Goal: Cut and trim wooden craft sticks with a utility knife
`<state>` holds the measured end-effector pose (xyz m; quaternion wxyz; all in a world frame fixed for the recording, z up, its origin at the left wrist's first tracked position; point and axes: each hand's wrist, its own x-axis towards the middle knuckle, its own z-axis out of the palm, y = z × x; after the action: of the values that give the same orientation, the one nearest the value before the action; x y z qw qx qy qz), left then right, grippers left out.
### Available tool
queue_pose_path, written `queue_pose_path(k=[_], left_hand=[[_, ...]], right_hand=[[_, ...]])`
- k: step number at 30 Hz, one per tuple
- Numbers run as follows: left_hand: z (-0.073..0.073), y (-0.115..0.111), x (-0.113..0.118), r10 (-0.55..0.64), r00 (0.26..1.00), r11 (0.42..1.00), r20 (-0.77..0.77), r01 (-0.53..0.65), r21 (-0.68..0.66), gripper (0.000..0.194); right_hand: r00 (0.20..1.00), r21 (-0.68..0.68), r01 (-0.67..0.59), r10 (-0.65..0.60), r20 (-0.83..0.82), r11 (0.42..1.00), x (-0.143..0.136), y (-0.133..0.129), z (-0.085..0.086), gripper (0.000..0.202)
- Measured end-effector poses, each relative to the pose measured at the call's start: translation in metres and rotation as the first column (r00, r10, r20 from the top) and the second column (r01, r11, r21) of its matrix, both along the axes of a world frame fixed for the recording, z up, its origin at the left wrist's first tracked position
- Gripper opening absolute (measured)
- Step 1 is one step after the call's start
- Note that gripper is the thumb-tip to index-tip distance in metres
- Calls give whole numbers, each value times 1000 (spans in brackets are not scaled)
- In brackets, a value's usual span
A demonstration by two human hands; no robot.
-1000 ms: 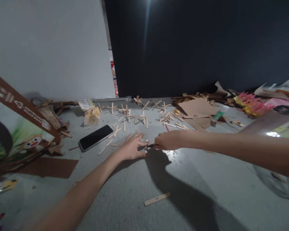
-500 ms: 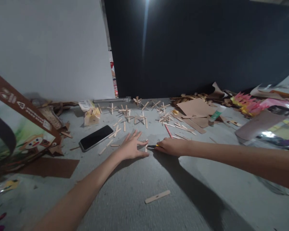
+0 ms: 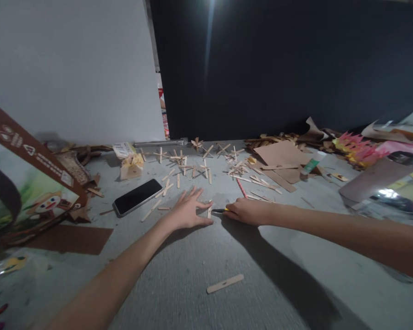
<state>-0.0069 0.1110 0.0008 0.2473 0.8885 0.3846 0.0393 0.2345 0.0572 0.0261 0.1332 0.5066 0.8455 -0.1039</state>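
My left hand (image 3: 189, 209) rests on the grey surface with its fingers spread. A short wooden craft stick (image 3: 209, 211) lies between its thumb and forefinger, which touch or nearly touch its ends. From the other side, my right hand (image 3: 242, 211) is closed around a slim black-and-yellow tool (image 3: 219, 210). The tool's dark, narrow end points left and meets the stick; most of its handle is hidden in the fist. Nearer to me lies a loose craft stick (image 3: 225, 284) with a dark mark at its middle.
A phone (image 3: 137, 197) lies left of my left hand. Crossed craft sticks (image 3: 205, 168) spread behind my hands, with a red-striped stick (image 3: 241, 188). Cardboard pieces (image 3: 278, 153) and a white-and-green tube (image 3: 309, 166) sit back right. A printed bag (image 3: 51, 192) stands left, a dark panel (image 3: 261, 68) behind.
My right hand and the tool have shifted very slightly to the right. My left hand and the stick under it look the same.
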Motion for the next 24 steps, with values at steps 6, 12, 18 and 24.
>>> queue_pose_path(k=[6, 12, 18, 24], left_hand=[[1, 0, 0, 15, 1000, 1000, 2, -15, -11, 71], [-1, 1, -2, 6, 1000, 1000, 17, -5, -24, 72], [-3, 2, -1, 14, 1000, 1000, 20, -13, -25, 73], [-1, 1, 0, 14, 999, 1000, -30, -14, -15, 73]], right_hand=[[1000, 24, 7, -7, -7, 1000, -4, -2, 2, 48], [999, 6, 30, -30, -12, 1000, -6, -1, 1, 45], [999, 11, 32, -32, 3, 999, -4, 0, -3, 46], [1000, 18, 17, -17, 8, 1000, -4, -1, -2, 45]])
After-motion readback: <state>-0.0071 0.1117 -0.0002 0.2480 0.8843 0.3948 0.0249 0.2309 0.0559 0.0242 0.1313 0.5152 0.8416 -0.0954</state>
